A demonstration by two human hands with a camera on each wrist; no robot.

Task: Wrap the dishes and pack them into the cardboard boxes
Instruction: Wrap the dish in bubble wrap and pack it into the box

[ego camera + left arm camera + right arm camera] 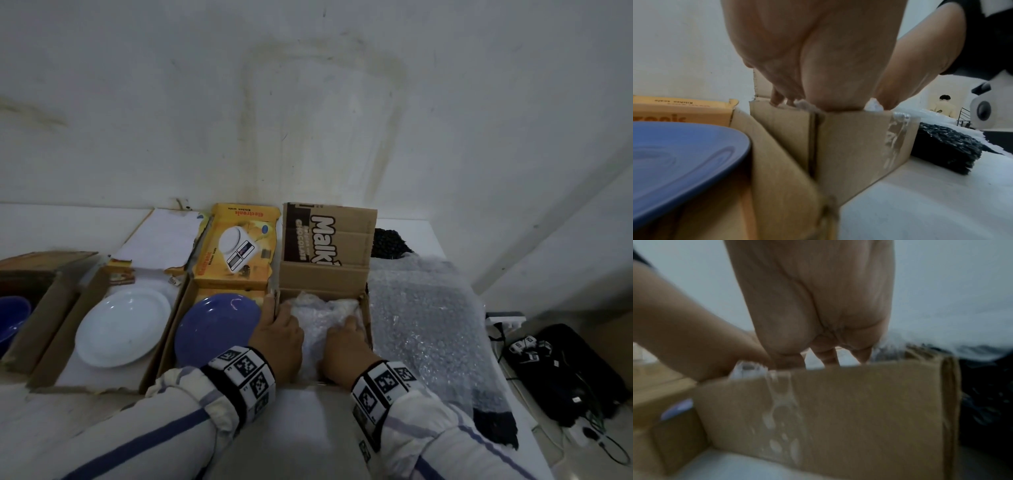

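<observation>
A bundle wrapped in clear bubble wrap (318, 317) lies inside the open brown cardboard box (322, 277) printed "Malki". Both hands reach into it. My left hand (278, 320) rests on the bundle's left side against the box's left wall. On the bundle's right side, my right hand (346, 334) presses with its fingers straight. The left wrist view shows the left hand (797, 95) dipping over the box (859, 146) rim. From the right wrist, straight fingers (828, 356) go down behind the box (859, 410) wall. What the wrap holds is hidden. A bare blue plate (215, 325) (684, 154) sits just left.
A white plate (123, 329) lies in a flat carton further left, and a blue bowl (12, 318) at the far left. A yellow kitchen scale box (236, 250) stands behind the blue plate. Spare bubble wrap (421, 325) covers the table's right side. Cables and a black bag (565, 370) lie on the floor.
</observation>
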